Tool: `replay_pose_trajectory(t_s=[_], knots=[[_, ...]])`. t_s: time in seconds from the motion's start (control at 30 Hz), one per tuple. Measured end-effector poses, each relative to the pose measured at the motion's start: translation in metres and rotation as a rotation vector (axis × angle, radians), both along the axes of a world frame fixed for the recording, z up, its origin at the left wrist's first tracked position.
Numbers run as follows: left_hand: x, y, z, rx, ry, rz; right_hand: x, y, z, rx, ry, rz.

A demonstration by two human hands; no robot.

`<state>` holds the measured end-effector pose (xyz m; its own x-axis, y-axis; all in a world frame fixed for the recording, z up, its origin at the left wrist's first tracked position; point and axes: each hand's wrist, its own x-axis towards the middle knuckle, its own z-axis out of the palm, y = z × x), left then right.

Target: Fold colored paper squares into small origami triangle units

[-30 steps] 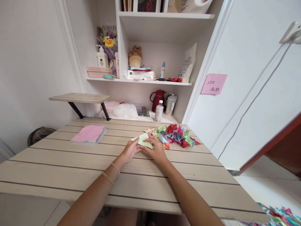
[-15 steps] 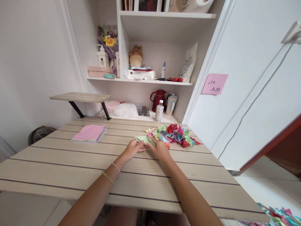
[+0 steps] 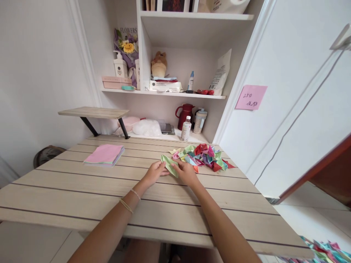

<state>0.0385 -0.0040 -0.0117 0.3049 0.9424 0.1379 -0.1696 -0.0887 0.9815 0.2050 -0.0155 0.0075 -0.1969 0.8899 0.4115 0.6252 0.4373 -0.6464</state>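
Between my two hands is a light green folded paper (image 3: 170,166), held tilted just above the wooden table (image 3: 153,215). My left hand (image 3: 155,173) pinches its left edge, with the fingers partly beneath it. On the other side, my right hand (image 3: 187,172) grips the right edge between thumb and fingers. Right behind my right hand lies a heap of folded paper pieces (image 3: 204,157) in red, green, pink, purple and blue. A stack of square paper sheets (image 3: 104,154), pink on top, rests to the left, away from both hands.
At the back stand a clear bottle (image 3: 185,128), a red jug (image 3: 187,115) and a pale tumbler (image 3: 200,121). A small raised shelf (image 3: 94,112) rises at the back left. More folded paper (image 3: 326,250) lies low at the right, beyond the table edge.
The green paper has turned in my hands, so its long side now slants down to the right and more of its face shows. My hands have shifted only slightly.
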Motion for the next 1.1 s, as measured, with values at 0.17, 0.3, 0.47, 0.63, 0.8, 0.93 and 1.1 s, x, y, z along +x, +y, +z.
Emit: replay_pose_trajectory(t_s=[0.17, 0.3, 0.47, 0.63, 0.8, 0.93, 1.1], knots=[[-0.003, -0.006, 0.002, 0.247, 0.313, 0.146, -0.004, -0.001, -0.006, 0.023, -0.030, 0.008], [-0.002, -0.006, -0.001, 0.403, 0.614, 0.299, -0.015, -0.003, -0.011, 0.041, -0.034, 0.068], [0.003, -0.005, -0.001, 0.442, 0.855, 0.481, -0.028, -0.009, -0.012, 0.026, -0.042, 0.011], [0.007, -0.011, 0.001, 0.523, 0.803, 0.463, -0.035, -0.012, -0.013, -0.027, 0.129, -0.132], [0.016, -0.018, -0.002, 0.601, 0.681, 0.375, -0.032, -0.006, -0.017, -0.021, 0.222, -0.221], [0.012, -0.017, 0.002, 0.511, 0.692, 0.386, -0.027, -0.002, -0.018, 0.012, 0.309, -0.130], [-0.004, -0.013, 0.012, 0.510, 0.640, 0.321, -0.016, 0.004, -0.016, -0.121, 0.469, -0.023]])
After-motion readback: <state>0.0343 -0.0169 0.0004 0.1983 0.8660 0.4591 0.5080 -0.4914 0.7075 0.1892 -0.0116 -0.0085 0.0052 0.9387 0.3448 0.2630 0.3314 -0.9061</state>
